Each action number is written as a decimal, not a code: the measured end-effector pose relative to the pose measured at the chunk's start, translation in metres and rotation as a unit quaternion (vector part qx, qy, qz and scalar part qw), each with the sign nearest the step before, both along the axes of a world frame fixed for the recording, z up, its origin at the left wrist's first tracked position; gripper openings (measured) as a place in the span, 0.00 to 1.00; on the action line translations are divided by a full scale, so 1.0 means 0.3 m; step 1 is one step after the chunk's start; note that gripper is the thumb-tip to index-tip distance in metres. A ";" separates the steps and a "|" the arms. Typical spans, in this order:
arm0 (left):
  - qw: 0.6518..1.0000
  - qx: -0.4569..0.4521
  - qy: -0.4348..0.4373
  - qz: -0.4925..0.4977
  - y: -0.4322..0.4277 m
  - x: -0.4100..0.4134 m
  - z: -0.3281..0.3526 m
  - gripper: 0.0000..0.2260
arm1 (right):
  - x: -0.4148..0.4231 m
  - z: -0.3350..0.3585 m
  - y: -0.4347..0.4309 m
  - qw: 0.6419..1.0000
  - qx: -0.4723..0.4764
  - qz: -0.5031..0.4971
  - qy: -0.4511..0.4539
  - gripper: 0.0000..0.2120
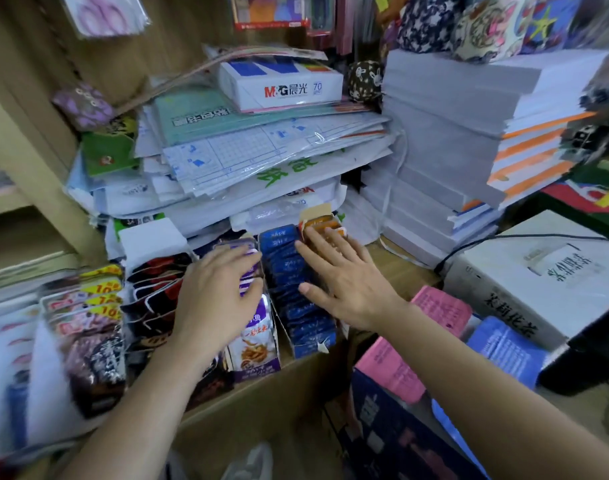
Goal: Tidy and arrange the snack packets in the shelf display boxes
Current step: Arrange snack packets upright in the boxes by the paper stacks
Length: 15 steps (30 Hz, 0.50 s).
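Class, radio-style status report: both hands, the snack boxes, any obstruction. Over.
Left hand open, resting on purple packets. Right hand open, flat on orange packets, thumb over blue packets. Paper stack crowds close behind.

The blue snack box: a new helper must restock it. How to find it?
In front of the leaning paper stack, display boxes line the shelf. The blue snack box lies between the left hand and right hand, alone holding dark blue packets.

small stationery shop: paper reams [445, 133], notebook stacks [261, 147], snack display boxes [296, 289] crammed on wooden shelf [261, 386], hanging goods [271, 10].
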<state>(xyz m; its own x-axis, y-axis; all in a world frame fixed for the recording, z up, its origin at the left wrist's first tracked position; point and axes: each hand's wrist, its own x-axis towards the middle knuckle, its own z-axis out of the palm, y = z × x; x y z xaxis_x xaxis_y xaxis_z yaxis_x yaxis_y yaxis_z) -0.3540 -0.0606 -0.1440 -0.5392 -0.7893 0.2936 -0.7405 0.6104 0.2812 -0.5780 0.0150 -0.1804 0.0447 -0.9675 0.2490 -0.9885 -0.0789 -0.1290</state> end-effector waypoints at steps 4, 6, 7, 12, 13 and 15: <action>0.994 -0.050 -0.093 0.030 0.143 0.140 -0.052 0.23 | 0.142 -0.036 0.006 0.998 0.023 0.054 0.037 0.36; 0.988 -0.059 -0.130 0.057 0.183 0.192 -0.077 0.30 | 0.177 -0.060 -0.005 0.998 0.037 0.041 0.041 0.37; 0.986 -0.051 -0.146 0.069 0.196 0.214 -0.089 0.32 | 0.185 -0.066 -0.014 0.998 0.042 0.034 0.042 0.37; 0.980 -0.032 -0.184 0.071 0.225 0.266 -0.123 0.36 | 0.194 -0.058 -0.035 0.997 0.061 0.017 0.042 0.38; 0.978 -0.030 -0.192 0.071 0.225 0.264 -0.120 0.36 | 0.201 -0.049 -0.035 0.997 0.061 0.013 0.041 0.37; 0.975 -0.021 -0.208 0.074 0.221 0.258 -0.114 0.35 | 0.233 -0.031 -0.028 0.998 0.051 0.014 0.033 0.35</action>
<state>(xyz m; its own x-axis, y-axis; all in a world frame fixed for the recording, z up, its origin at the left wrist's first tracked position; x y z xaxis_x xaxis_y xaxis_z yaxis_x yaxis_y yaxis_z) -0.2766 0.0057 -0.1782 -0.5002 -0.8593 0.1071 -0.8657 0.4934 -0.0842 -0.5081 0.0066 -0.1897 0.0851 -0.9857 0.1457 -0.9926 -0.0966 -0.0732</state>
